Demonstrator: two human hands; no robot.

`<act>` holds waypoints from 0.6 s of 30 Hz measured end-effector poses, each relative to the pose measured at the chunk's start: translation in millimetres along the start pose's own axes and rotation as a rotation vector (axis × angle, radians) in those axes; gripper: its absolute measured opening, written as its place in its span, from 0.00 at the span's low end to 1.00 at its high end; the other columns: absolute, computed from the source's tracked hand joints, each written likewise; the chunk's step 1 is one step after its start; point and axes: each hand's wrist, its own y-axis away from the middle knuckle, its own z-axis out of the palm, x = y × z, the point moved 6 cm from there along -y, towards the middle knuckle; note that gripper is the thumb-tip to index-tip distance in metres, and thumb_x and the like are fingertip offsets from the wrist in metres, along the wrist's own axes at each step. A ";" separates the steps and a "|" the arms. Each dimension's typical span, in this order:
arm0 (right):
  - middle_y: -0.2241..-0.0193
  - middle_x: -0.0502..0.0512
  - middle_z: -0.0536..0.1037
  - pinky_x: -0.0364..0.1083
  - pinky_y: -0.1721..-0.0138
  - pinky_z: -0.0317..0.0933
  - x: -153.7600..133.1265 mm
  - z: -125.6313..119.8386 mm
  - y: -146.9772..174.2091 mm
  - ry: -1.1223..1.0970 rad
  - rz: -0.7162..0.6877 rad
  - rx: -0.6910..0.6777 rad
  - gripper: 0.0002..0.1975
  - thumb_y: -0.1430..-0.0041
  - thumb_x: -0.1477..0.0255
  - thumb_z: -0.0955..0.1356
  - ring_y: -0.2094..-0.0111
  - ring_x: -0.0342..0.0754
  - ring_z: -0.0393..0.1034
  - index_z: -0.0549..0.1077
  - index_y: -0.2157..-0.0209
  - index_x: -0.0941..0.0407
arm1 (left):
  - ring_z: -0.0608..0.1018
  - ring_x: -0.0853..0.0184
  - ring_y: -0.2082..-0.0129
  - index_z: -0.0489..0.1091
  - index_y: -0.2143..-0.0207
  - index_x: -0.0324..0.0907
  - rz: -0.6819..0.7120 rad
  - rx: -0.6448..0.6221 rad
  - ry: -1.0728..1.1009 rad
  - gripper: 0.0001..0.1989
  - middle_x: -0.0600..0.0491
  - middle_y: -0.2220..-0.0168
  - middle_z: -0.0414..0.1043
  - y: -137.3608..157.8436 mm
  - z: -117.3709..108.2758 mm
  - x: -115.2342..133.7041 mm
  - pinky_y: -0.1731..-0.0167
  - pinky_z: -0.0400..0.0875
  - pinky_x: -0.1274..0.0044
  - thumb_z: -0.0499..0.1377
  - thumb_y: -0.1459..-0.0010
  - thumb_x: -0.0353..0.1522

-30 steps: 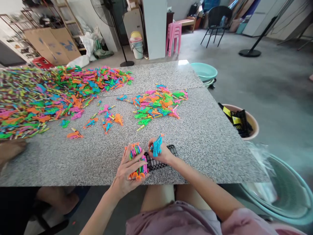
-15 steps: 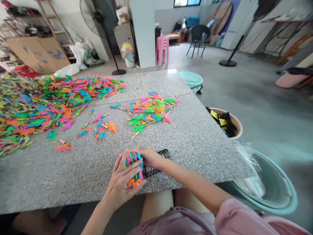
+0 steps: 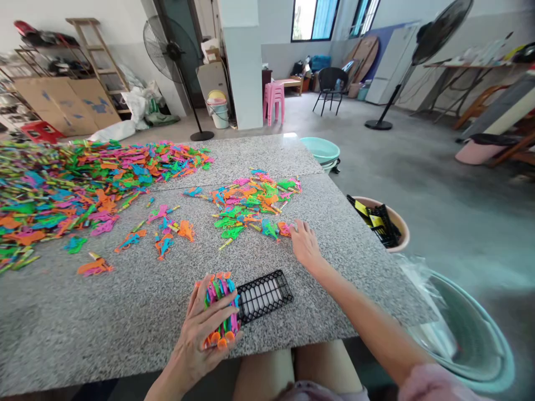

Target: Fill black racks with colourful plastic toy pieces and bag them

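1. Black openwork plastic basket [image 3: 285, 287], long and rectangular, lies on the speckled grey stone tabletop [image 3: 146, 312] in the head view, its right part showing.
2. The left hand [image 3: 194, 334] grasps a packed row of multicoloured plastic pieces [image 3: 220, 287] at the basket's left end, fingers lying across the row; the hand hides how the row sits there.
3. The right hand [image 3: 307, 248] has left the basket — its fingertips are now beside an orange-and-pink plastic piece [image 3: 285, 229] at the near right edge of the small loose pile [image 3: 254, 195]. Whether it grips that piece, I cannot tell.
4. The blue piece it held a second ago seems to stand at the row's right edge, so I judge the row one piece longer — with bare basket remaining.
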 end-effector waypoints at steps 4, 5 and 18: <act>0.51 0.65 0.72 0.47 0.54 0.64 -56.6 3.1 -15.9 -0.087 -0.112 -0.082 0.17 0.34 0.80 0.58 0.53 0.52 0.69 0.71 0.50 0.57 | 0.44 0.50 0.29 0.73 0.52 0.45 -0.016 -0.007 0.002 0.16 0.51 0.47 0.76 0.3 1.8 -1.7 0.35 0.45 0.48 0.64 0.43 0.32; 0.50 0.66 0.71 0.48 0.56 0.65 -71.2 6.8 -23.8 -0.101 -0.125 -0.109 0.17 0.34 0.80 0.58 0.53 0.53 0.69 0.71 0.49 0.58 | 0.43 0.50 0.29 0.73 0.51 0.46 -0.020 -0.011 -0.001 0.16 0.51 0.47 0.75 0.8 2.2 -2.3 0.35 0.44 0.48 0.64 0.43 0.32; 0.50 0.59 0.74 0.53 0.43 0.58 -21.7 17.6 16.3 -0.207 -0.409 -0.012 0.16 0.37 0.82 0.60 0.43 0.52 0.59 0.76 0.57 0.56 | 0.43 0.51 0.29 0.73 0.53 0.44 -0.063 -0.037 0.053 0.14 0.49 0.47 0.75 0.8 3.4 -2.4 0.35 0.42 0.46 0.64 0.43 0.33</act>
